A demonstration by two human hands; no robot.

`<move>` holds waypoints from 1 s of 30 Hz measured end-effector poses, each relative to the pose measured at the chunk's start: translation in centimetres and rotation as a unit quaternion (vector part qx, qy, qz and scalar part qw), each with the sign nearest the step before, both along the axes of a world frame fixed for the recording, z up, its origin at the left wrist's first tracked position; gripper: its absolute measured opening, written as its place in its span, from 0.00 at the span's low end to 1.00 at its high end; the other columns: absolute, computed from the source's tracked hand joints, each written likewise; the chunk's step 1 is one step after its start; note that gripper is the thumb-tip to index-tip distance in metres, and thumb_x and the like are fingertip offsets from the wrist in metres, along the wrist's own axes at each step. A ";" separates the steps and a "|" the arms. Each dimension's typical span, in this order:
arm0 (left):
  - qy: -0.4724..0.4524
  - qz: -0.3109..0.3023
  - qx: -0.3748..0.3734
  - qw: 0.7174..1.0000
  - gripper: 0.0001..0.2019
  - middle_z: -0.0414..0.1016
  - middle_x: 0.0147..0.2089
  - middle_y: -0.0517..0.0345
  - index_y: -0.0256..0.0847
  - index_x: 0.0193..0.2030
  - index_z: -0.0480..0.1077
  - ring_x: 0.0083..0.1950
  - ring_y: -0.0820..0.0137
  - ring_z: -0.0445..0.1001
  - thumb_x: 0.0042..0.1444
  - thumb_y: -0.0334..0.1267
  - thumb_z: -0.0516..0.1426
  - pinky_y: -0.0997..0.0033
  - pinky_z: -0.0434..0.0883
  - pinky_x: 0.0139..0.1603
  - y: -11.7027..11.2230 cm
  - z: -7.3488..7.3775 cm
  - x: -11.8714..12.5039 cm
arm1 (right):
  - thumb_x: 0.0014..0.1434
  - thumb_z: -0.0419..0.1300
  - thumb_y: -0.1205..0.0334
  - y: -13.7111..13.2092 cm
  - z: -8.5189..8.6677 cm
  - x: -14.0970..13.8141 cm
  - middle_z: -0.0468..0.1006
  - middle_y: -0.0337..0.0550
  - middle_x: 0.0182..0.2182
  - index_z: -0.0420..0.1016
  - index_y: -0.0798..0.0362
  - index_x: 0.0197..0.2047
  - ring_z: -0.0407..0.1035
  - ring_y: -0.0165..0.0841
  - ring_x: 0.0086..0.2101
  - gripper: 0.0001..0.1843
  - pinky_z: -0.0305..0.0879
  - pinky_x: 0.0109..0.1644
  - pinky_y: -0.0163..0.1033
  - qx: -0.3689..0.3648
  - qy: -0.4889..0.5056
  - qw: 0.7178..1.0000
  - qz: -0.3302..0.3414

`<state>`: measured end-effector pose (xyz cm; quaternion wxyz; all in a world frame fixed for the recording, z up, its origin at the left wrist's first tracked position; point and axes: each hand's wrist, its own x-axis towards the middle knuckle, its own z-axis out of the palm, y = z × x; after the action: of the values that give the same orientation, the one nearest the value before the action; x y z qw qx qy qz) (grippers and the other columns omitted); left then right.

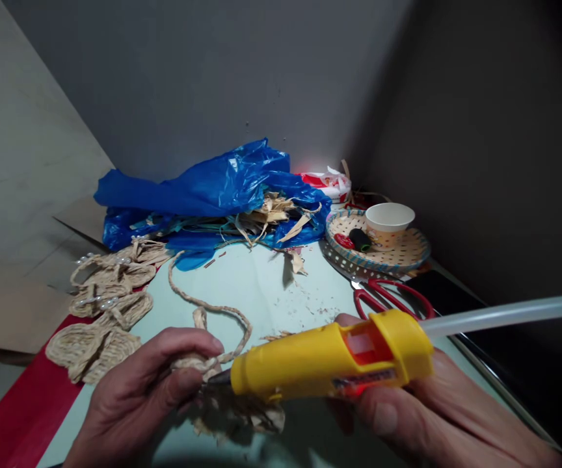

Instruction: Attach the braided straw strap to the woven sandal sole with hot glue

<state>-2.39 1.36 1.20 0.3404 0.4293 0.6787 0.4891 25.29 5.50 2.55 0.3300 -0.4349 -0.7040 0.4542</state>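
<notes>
My left hand [164, 377] pinches a small coil of braided straw cord [190, 362] between thumb and fingers. From it a loose tail of the same braid [233, 312] curves away over the pale table sheet [261, 279]. Wrapped round a yellow hot glue gun [305, 361], my right hand [408, 413] keeps it level, and the dark nozzle meets the coil beside my left thumb. A long translucent glue stick [510, 314] sticks out of the gun's back. Below the nozzle, ragged straw scraps [242, 416] lie partly in shadow.
Several finished braided pieces [110, 292], some with pearl beads, lie at left on red material [27, 403]. A blue plastic bag [198, 188] spills dry husks [274, 209] at the back. Right of it, a woven tray [408, 250] holds a paper cup [389, 221]. Red-handled scissors [398, 296] lie in front.
</notes>
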 end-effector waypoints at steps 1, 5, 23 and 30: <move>-0.005 0.008 0.003 1.000 0.18 0.80 0.30 0.66 0.56 0.29 0.83 0.27 0.72 0.70 0.39 0.65 0.69 0.78 0.67 0.28 0.0 0.1 0.2 | 0.60 0.65 0.47 0.2 0.7 -0.3 0.84 0.40 0.27 0.86 0.31 0.32 0.73 0.42 0.25 0.08 0.70 0.24 0.40 0.001 -0.004 1.000 0.011; -0.014 0.026 0.011 1.000 0.18 0.80 0.30 0.68 0.57 0.27 0.82 0.28 0.74 0.69 0.36 0.65 0.70 0.82 0.66 0.28 -0.1 0.1 0.5 | 0.62 0.63 0.45 0.8 2.6 -1.2 0.83 0.40 0.27 0.86 0.31 0.35 0.76 0.42 0.29 0.10 0.76 0.32 0.40 0.003 -0.009 0.998 0.059; -0.056 0.033 -0.009 0.998 0.18 0.78 0.34 0.68 0.55 0.30 0.81 0.31 0.72 0.70 0.34 0.60 0.73 0.81 0.68 0.29 -0.5 0.0 0.2 | 0.68 0.62 0.61 0.6 2.0 -2.2 0.87 0.27 0.39 0.82 0.21 0.52 0.78 0.35 0.38 0.19 0.74 0.48 0.37 -0.024 0.090 0.990 0.106; -0.050 0.025 -0.011 0.998 0.17 0.79 0.36 0.69 0.57 0.33 0.80 0.34 0.71 0.72 0.39 0.58 0.72 0.82 0.68 0.28 -0.7 -0.1 0.1 | 0.69 0.60 0.57 0.4 2.1 -2.0 0.87 0.28 0.41 0.80 0.22 0.55 0.80 0.37 0.42 0.17 0.74 0.45 0.37 -0.011 0.042 0.994 0.098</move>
<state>-2.29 0.62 1.09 0.3661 0.3831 0.6767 0.5111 23.34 5.94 4.64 0.3084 -0.3480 -0.7236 0.5102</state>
